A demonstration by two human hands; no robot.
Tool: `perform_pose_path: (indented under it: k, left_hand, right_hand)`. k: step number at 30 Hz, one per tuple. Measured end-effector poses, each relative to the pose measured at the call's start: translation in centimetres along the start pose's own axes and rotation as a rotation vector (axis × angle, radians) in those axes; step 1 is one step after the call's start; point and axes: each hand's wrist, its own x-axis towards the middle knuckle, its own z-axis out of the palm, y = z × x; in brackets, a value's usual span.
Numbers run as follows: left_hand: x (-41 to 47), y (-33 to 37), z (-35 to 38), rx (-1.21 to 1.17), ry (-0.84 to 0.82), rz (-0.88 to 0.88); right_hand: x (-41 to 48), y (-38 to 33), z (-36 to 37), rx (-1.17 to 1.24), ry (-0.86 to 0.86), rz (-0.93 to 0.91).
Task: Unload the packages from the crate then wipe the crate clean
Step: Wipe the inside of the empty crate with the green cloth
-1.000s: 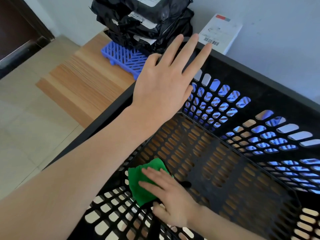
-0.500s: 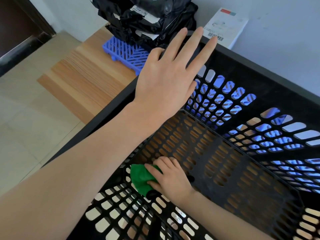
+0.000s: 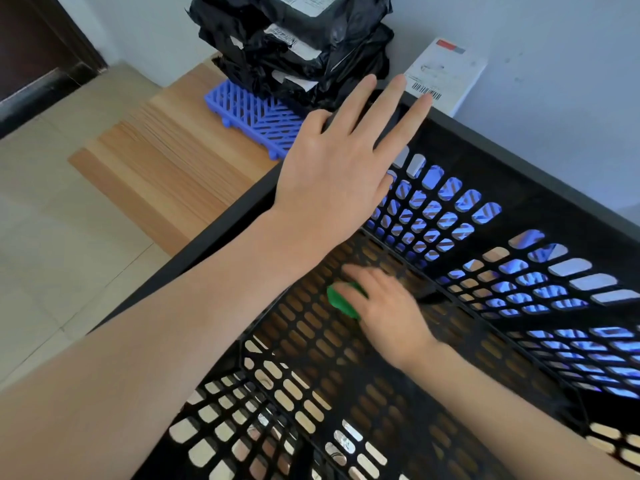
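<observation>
A black perforated crate (image 3: 540, 157) with nothing but my right hand and a cloth inside fills the lower right of the head view. My left hand (image 3: 332, 181) lies with straight fingers over the crate's far left corner rim. Down on the crate floor, my right hand (image 3: 391, 313) grips a bunched green cloth (image 3: 341, 301) and looks blurred. Several black plastic packages (image 3: 294, 46) are stacked outside the crate, beyond the corner. A white package with a barcode (image 3: 446, 74) leans on the wall behind the rim.
The black packages sit on a blue plastic grid pallet (image 3: 249, 116) on a wooden tabletop (image 3: 173, 168), which also carries the crate. A tiled floor (image 3: 52, 254) lies left of the table's edge, and a dark door (image 3: 34, 46) stands at the far left.
My right hand has slid the green cloth across the crate floor, away from me toward the far wall, bunching it up. My left hand has stayed on the corner rim.
</observation>
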Motion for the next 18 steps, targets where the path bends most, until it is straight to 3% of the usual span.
perform_pose_path:
  k: [3,6,8,10,13,18]
  left_hand:
    - [0.0,0.0,0.0,-0.006,-0.005,0.005]
    - [0.0,-0.1,0.0,-0.008,-0.004,0.005]
    - [0.0,-0.1,0.1,-0.009,-0.006,0.005]
    - [0.0,-0.1,0.0,-0.008,0.000,0.005]
    - [0.0,-0.1,0.1,-0.006,-0.003,0.007]
    - [0.0,0.0,0.2,0.002,-0.002,0.006]
  right_hand:
    - [-1.0,-2.3,1.8,0.393,-0.196,0.018]
    - [-1.5,-2.7,2.5,0.638,-0.037,0.173]
    - [-1.8,-1.8,3.3,0.582,0.027,0.276]
    - [-2.1,-1.1,4.1,0.372,0.022,0.293]
    - [-2.5,-1.5,4.5,0.180,-0.024,0.164]
    - [-5.3,-5.6,4.8,0.253,-0.052,-0.110]
